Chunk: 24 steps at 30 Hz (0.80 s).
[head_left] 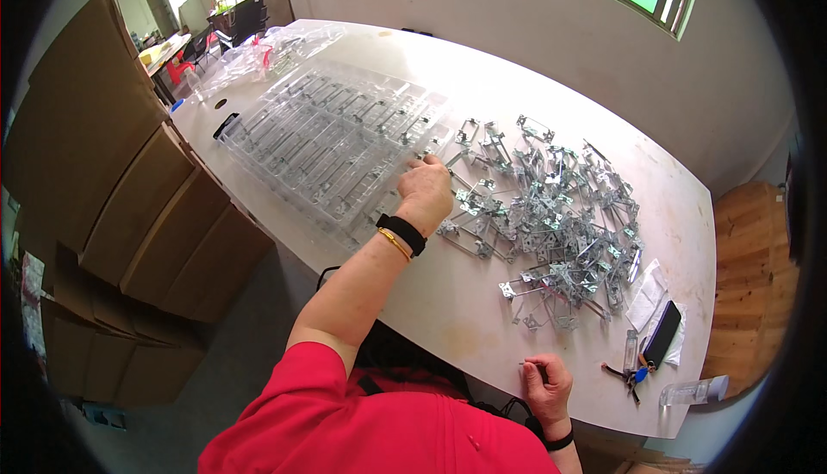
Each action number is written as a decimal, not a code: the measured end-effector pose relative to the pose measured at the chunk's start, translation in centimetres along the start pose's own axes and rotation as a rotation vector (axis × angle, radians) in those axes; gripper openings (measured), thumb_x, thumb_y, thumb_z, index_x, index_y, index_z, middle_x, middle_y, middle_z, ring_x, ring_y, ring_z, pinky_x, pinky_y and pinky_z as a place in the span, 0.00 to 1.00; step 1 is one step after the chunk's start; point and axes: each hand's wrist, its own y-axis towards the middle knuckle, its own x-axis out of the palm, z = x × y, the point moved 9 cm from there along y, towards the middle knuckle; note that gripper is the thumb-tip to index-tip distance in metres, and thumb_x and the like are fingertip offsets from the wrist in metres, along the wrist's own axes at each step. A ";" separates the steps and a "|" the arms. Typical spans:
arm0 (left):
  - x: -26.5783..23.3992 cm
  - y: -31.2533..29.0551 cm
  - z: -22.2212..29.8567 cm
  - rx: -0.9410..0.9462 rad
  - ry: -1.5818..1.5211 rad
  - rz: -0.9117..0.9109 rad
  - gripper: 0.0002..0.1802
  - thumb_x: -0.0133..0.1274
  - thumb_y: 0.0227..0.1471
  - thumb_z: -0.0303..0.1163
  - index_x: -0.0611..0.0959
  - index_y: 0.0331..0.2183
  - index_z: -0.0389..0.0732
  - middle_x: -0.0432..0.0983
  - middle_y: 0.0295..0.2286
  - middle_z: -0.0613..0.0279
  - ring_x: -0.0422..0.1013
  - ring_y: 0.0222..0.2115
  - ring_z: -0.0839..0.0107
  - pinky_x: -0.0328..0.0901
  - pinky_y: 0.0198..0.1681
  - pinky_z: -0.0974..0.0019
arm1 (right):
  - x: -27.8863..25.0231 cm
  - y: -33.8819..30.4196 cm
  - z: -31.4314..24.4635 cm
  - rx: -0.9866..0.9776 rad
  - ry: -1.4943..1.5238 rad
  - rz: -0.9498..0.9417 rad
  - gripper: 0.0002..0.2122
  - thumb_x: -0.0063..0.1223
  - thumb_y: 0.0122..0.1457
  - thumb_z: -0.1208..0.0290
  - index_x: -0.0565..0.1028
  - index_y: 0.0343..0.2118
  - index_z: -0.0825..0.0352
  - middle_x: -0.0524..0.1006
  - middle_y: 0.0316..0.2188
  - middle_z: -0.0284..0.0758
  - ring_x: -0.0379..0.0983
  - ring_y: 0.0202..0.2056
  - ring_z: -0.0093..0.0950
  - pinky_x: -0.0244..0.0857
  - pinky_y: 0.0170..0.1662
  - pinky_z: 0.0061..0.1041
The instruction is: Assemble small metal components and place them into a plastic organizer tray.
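Note:
My left hand [425,190] reaches across the table to the right edge of a clear plastic tray [297,185]. Its fingers are curled together, and whatever they hold is hidden. In the tray's long compartments lie several narrow metal frames with small plates at their ends. Just right of that hand spreads a loose pile of silvery metal brackets [560,216], made of thin rods and punched plates. My right hand [549,388] is closed in a pinch at the table's near edge, below the pile. A thin tip shows at its fingertips, too small to name.
On the right lie a black phone [662,334], white tissue [646,297], keys [636,376] and a clear bottle [693,391]. Clear plastic bags [267,56] cover the far left corner. Cardboard boxes [146,207] stand left of the table, a round wooden board [749,276] to its right.

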 end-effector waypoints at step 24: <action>3.8 -19.8 0.4 0.605 -0.387 -0.126 0.20 0.57 0.62 0.45 0.82 0.29 0.35 0.81 0.23 0.45 0.80 0.26 0.43 0.74 0.29 0.46 | -0.4 -1.0 -1.1 -0.094 -0.060 0.074 0.04 0.65 0.63 0.75 0.80 0.38 0.67 0.78 0.31 0.38 0.75 0.31 0.31 0.69 0.36 0.27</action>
